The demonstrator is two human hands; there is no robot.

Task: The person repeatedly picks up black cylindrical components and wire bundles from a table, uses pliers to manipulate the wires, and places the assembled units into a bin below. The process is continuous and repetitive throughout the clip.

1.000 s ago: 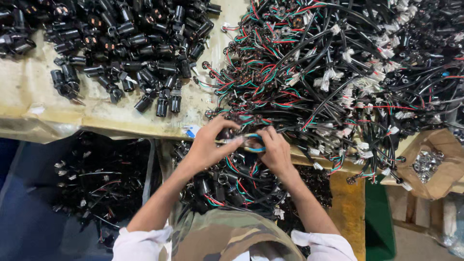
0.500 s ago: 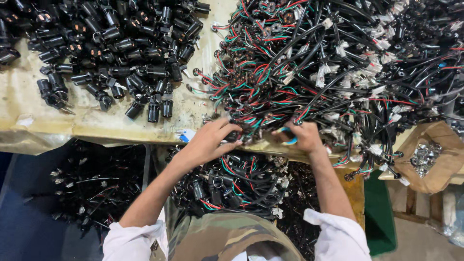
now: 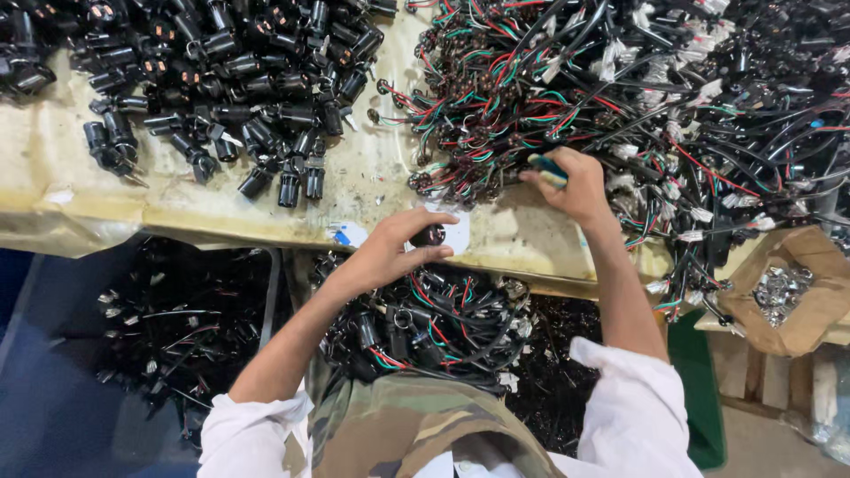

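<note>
Two hands — left (image 3: 390,252) pinching black socket (image 3: 431,235), right (image 3: 571,184) perhaps gripping tool (image 3: 549,170)

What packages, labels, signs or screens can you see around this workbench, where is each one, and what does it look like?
Open brown cardboard box: right edge, below the wire pile, squarish, holding small silvery metal parts.
White paper label with a blue corner: flat on the bench's front edge, just left of the left hand.
White paper patch: flat on the bench, beside the left hand's fingertips.
No signs or screens visible.
</note>
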